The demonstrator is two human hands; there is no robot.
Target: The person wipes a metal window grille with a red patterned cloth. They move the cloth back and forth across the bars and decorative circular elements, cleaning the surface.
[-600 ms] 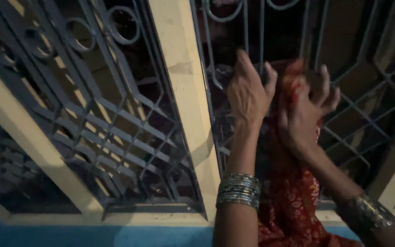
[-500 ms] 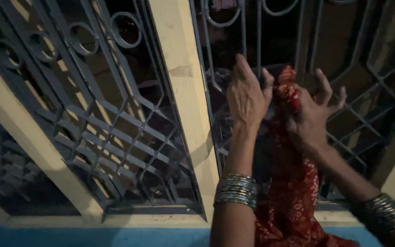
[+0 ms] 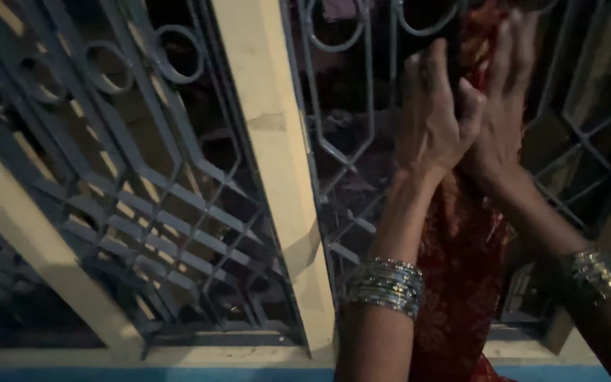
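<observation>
Red cloth point(image 3: 461, 283) hangs between raised forearms, bangles point(image 3: 385, 286) near camera. Left hand point(image 3: 433, 120) and right hand point(image 3: 503, 106) close fingers on its top end, pressing it against window grille point(image 3: 178, 177) behind, likely for fastening.

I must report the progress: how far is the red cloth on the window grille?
Done: the red patterned cloth already hangs down before the metal grille. In hand: the left hand and right hand hold its top end high against the bars. Left: whether it is fastened cannot be seen.
</observation>
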